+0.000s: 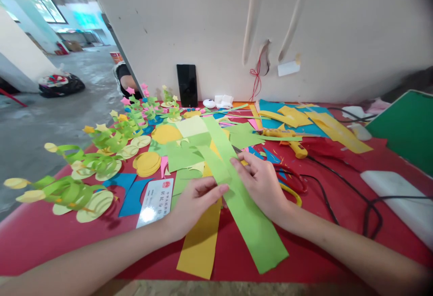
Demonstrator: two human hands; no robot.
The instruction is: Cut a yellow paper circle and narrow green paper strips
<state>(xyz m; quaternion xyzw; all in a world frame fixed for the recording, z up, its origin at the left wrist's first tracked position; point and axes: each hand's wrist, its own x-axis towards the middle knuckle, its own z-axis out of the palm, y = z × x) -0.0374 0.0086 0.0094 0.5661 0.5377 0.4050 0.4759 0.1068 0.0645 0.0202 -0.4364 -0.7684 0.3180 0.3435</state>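
A long light-green paper strip (252,224) slants across the middle, between my two hands. My left hand (199,199) pinches the lower end of a shorter green strip (214,163) against the long one; whether the two are one folded piece I cannot tell. The fingers of my right hand (260,181) close on the long strip's right edge. A dark pointed tip (237,149) shows beside those fingers, and its kind is unclear. Red and yellow scissor handles (294,181) lie behind the right wrist. Beneath the left hand is a yellow paper strip (199,246).
Curly green paper plants (79,194) on round bases line the left side. Yellow paper discs (147,164), blue scraps (133,199) and a card (156,202) lie nearby. A yellow glue gun (299,148) trails a black cord. A phone (187,85) leans against the wall.
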